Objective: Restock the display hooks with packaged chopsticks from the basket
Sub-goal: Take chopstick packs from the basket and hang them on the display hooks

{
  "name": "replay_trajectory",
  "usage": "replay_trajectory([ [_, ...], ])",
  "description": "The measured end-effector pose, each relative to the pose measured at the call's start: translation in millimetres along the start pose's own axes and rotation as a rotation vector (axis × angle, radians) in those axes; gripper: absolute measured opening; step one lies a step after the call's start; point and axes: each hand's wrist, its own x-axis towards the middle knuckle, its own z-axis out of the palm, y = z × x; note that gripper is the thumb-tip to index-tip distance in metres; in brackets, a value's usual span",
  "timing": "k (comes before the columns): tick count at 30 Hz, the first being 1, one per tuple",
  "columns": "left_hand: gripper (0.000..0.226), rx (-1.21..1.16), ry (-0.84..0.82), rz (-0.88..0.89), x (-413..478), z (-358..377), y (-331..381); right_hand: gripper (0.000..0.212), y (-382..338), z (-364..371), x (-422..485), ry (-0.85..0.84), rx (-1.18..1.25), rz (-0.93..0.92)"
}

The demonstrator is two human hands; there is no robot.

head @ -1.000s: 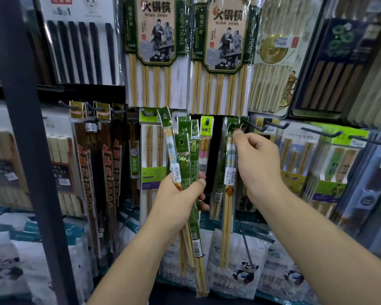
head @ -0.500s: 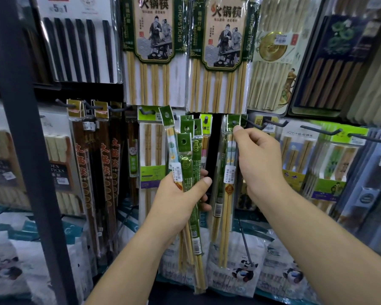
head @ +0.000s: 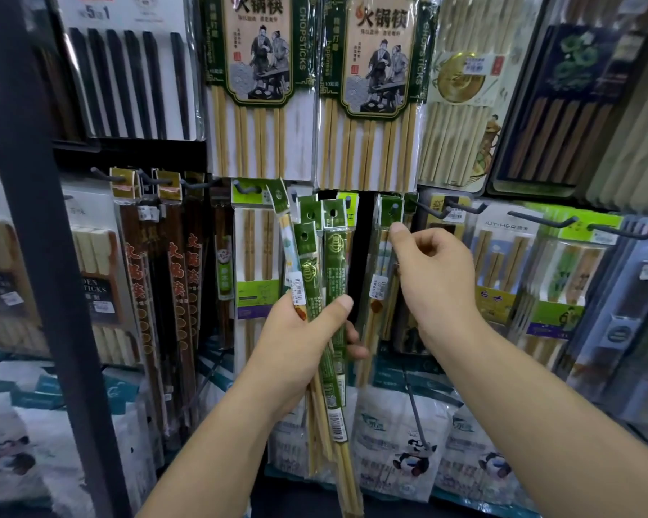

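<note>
Okay, your right hand has come off the pack now hanging on its hook, loose and empty, while your left hand grips the spare packs.

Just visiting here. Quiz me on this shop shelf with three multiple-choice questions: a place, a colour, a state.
1. Where do the white panda-printed bags sit? A top row; B bottom row; C in a hand.
2. What colour are the header cards on the slim plastic-wrapped chopstick packs held up? A red; B green; C blue.
3. What is the left hand doing? A hanging empty; B pressing the shelf; C gripping the packs.
Answers: B, they lie lowest in view; B, green tops show; C, fingers curl round the bundle.
</note>
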Motion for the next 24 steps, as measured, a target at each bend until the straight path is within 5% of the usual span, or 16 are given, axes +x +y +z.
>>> replay_trajectory([
  [9, 0.019, -0.021, 0.004, 0.071, 0.2, 2.7, -0.2, 0.009, -19.3, -2.3, -30.6, -0.322, 0.084, -0.08],
  [16, 0.014, -0.03, -0.023, 0.063, 0.2, 3.1, -1.0, 0.004, -19.9, -4.0, -25.0, -0.358, 0.066, -0.048],
  [24, 0.016, 0.018, 0.105, 0.045, 2.8, -2.5, 1.0, 0.021, -24.7, -11.7, -9.4, -0.21, 0.14, 0.044],
])
